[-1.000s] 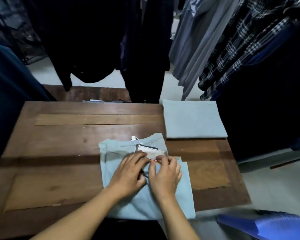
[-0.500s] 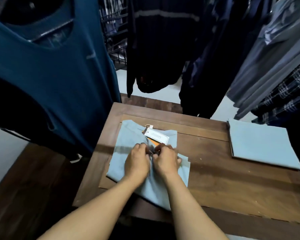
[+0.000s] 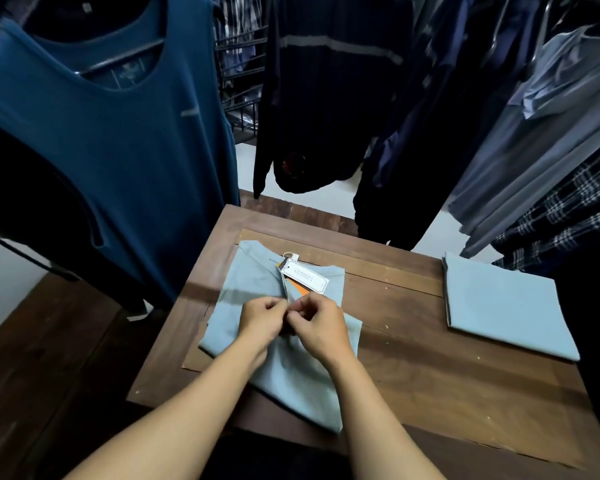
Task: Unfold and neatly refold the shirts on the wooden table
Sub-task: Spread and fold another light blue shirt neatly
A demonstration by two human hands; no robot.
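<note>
Item 1: pale blue-grey folded shirt (image 3: 253, 289), lying flat on the near-left part of the brown wooden table (image 3: 413, 358), collar end away from the person. A white paper swing tag (image 3: 303, 279) and an orange card tag (image 3: 297, 293) lie at its neck opening.

Item 2: left hand (image 3: 262, 318), on top of the shirt at mid-chest, fingers curled, fingertips pinching the fabric at the lower end of the neck opening.

Item 3: right hand (image 3: 321, 325), just beside the left and touching it at the fingertips, fingers likewise curled and pinching at the same spot. The shirt extends beyond both hands on all sides; the tags lie just past the fingertips.

Item 4: second pale blue folded shirt (image 3: 499, 313), a flat rectangle at the table's far-right edge, well apart from both hands.

Surroundings: teal sleeveless top (image 3: 118, 150) hanging at left; dark navy garment (image 3: 326, 98) hanging behind the table; grey shirts (image 3: 541, 133) and a plaid shirt (image 3: 568, 209) hanging at right.
</note>
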